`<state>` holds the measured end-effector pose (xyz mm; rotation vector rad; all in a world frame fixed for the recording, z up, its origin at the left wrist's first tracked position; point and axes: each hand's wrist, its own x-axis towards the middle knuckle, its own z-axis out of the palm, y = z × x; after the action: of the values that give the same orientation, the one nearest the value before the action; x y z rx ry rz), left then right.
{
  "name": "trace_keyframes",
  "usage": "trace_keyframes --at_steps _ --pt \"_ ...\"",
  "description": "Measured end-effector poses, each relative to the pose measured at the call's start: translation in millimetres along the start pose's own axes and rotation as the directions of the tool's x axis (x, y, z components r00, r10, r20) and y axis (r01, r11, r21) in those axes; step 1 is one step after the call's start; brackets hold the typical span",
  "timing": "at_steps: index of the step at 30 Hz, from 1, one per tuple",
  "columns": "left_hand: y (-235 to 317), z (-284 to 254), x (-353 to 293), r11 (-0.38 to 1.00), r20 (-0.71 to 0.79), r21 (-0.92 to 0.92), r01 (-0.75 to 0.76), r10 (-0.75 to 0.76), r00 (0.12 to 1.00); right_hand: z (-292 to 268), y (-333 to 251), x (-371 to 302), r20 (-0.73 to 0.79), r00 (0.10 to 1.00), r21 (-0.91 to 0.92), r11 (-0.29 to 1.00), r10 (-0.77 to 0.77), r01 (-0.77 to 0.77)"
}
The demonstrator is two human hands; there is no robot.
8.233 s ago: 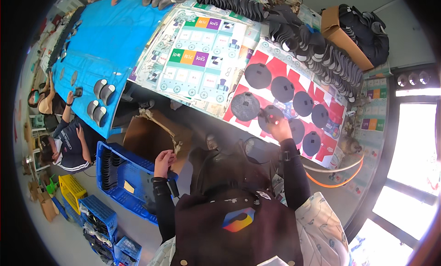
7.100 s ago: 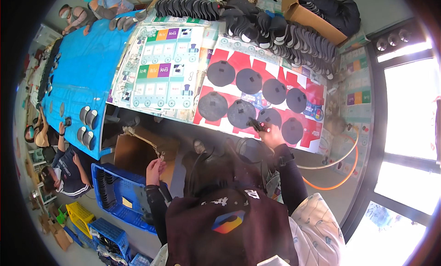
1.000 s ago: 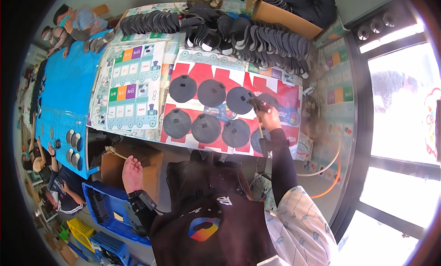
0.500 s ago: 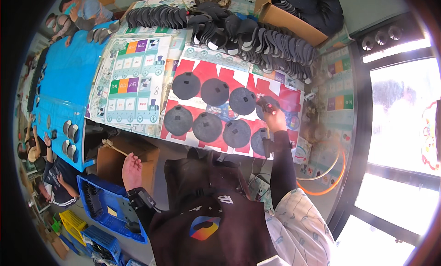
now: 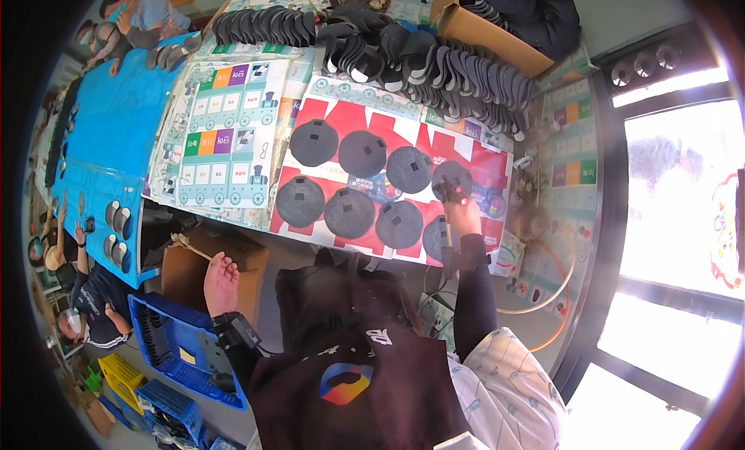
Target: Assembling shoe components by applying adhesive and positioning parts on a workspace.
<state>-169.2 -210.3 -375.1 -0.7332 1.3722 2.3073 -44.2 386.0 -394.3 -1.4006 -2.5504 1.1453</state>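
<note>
My right hand is closed round a small handheld tool with a light-brown, stick-like part and a reddish front; its exact kind is hard to make out. The hand is over the right end of two rows of dark grey round discs, at the upper right disc. Each disc whose face shows bears a small black square patch, as on the upper left disc. They lie on red and white printed sheets. My left hand hangs in front of the table, loosely curled, fingers slightly apart, apparently holding nothing.
Stacked dark curved pieces line the table's back, beside a cardboard box. A thin stick juts over another cardboard box near my left hand. A blue crate stands lower left. A hose loops at right. Other people sit at left.
My right hand has moved slightly nearer to me, uncovering more of the upper right disc. The hose has shifted. My left hand has risen a little.
</note>
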Motion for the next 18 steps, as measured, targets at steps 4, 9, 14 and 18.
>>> trace_keyframes --at_steps 4,9,14,18 --pt "-4 4 1 1.0 0.008 0.013 0.011 -0.011 1.0 7 14 2 0.279 0.96 0.243 0.967 -0.001 -0.069" --pt "-7 2 -1 0.999 -0.004 0.036 -0.002 0.002 1.0 12 -43 -4 0.13 0.991 0.432 0.899 0.018 -0.073" --pt "-1 6 10 1.0 0.013 0.019 -0.002 0.002 1.0 34 -96 10 0.319 0.921 0.298 0.946 -0.221 0.124" --pt "9 -5 8 0.998 -0.037 -0.041 -0.044 0.042 0.998 106 -84 48 0.172 0.945 0.202 0.949 -0.277 0.242"
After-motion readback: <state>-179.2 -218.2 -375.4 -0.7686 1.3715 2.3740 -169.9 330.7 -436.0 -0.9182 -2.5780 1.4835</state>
